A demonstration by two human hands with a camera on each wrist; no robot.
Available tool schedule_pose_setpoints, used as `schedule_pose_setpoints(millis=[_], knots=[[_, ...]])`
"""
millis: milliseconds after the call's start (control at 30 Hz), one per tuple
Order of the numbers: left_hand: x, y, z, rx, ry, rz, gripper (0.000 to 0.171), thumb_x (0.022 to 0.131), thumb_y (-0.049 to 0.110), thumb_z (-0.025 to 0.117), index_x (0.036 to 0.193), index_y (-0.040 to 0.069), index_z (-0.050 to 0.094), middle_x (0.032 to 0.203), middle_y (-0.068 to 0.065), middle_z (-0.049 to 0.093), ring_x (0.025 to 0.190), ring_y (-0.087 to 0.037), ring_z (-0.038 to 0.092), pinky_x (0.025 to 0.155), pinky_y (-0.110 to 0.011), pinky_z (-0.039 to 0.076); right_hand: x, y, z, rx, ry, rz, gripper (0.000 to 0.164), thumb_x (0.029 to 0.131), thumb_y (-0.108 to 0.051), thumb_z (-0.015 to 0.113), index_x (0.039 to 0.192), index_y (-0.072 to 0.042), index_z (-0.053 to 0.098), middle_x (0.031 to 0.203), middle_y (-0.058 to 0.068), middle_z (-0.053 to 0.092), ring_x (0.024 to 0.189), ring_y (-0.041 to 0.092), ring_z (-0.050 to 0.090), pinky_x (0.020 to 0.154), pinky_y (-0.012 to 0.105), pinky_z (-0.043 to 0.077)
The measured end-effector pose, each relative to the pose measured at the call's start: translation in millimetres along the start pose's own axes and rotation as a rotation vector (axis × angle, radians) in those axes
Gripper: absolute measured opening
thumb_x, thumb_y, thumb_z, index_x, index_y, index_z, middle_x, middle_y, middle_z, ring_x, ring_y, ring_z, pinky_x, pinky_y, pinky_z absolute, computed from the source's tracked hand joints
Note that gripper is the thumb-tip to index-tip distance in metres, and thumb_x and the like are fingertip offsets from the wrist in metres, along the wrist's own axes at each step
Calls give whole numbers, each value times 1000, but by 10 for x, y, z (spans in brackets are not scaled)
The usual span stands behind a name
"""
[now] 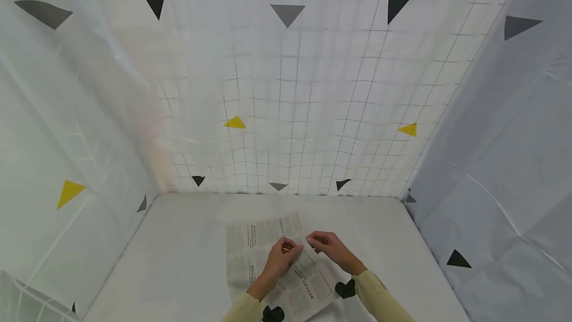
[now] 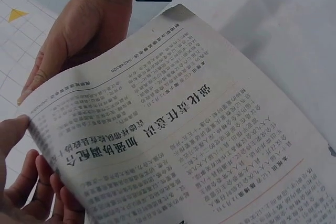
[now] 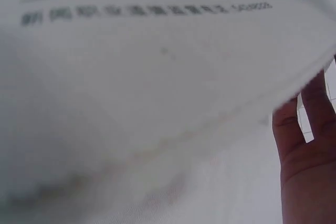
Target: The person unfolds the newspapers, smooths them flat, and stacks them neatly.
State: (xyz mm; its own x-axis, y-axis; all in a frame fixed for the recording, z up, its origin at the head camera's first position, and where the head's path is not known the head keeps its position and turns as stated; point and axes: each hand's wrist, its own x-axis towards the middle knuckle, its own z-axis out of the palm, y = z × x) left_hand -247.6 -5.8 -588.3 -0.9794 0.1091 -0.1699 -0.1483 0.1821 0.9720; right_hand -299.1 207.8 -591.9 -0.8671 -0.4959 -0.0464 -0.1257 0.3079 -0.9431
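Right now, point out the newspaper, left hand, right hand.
Newspaper (image 2: 173, 121): left wrist view, on its printed face.
Left hand (image 1: 279, 260): head view, middle of the hand.
Right hand (image 1: 333, 249): head view, middle of the hand.

So on my feed I've got a plain white surface (image 1: 178, 257), running out wide on both sides of the hands. Lying on it is a printed newspaper (image 1: 306, 289), spread under and past the left hand (image 1: 282, 257), its edge lifted by the right hand (image 1: 329, 246).
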Motion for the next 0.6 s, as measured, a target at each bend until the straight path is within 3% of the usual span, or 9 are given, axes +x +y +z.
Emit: schedule_pose_setpoints(millis=[300,600], knots=[[34,12,55,38,37,15,40,93,48,72,103,11,60,93,-1,61,77,-12,56,62,-24,44,2,-41,-11,-28,-2,-4,39,107,-33,54,123,0,68,106,0,68,89,5,60,81,25,52],[43,75,168,100,90,109,46,88,47,76,97,10,51,88,2,49,73,-10,46,57,-22,38,31,-65,-4,-58,12,-23,44,106,-34,56,123,6,67,98,-5,67,85,11,58,79,32,51]])
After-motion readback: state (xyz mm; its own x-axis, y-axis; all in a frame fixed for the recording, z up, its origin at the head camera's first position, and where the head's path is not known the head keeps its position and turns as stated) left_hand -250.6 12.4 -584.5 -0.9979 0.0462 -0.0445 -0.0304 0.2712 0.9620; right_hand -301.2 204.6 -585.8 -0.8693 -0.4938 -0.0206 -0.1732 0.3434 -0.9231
